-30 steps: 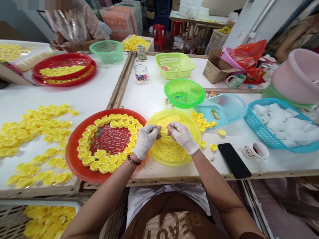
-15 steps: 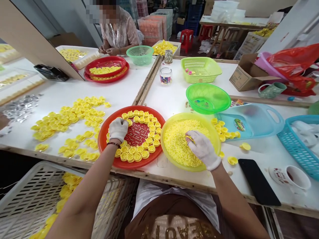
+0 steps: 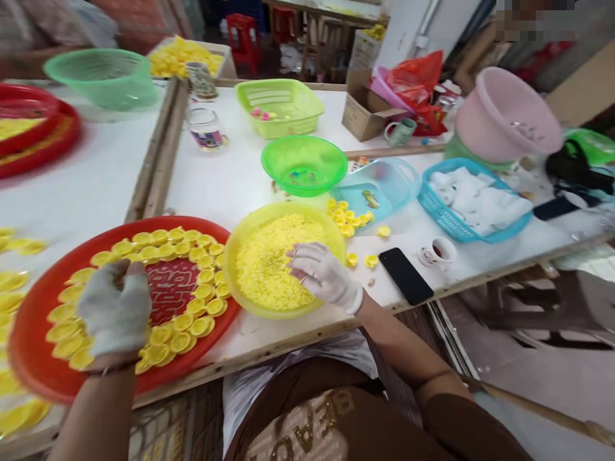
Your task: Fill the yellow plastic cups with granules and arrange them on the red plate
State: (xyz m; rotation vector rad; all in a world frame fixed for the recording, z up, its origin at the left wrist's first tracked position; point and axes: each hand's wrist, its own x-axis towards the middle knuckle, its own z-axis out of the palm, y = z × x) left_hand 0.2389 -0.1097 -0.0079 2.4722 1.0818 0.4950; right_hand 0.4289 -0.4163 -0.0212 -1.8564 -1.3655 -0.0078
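My left hand [image 3: 116, 308], in a white fingerless-tipped glove, is over the left part of a red round tray [image 3: 31, 349]. Its fingers are curled together; whatever sits at the tips is hidden. Small yellow plastic cups [image 3: 182, 323] form a ring on that tray around a red centre with a white pattern. Beside the tray stands a yellow bowl [image 3: 283, 312] full of tiny yellow pellets [image 3: 266, 269]. Over its right side, my gloved right hand [image 3: 327, 276] rests with bent fingertips drawn together at the pellets. Anything between them is too small to make out.
Behind the bowl are a green bowl [image 3: 305, 186], a lime basket [image 3: 283, 125] and a glass jar [image 3: 205, 131]. Right lie loose yellow cups [image 3: 348, 218], a blue tray [image 3: 401, 192], a phone [image 3: 406, 275], a mug [image 3: 437, 253] and a blue basket [image 3: 446, 218] of white gloves.
The view has swung to the right, bringing a pink tub into sight. My left hand remains over the red tray, its fingertips no longer showing a cup. My right hand stays at the pellets.
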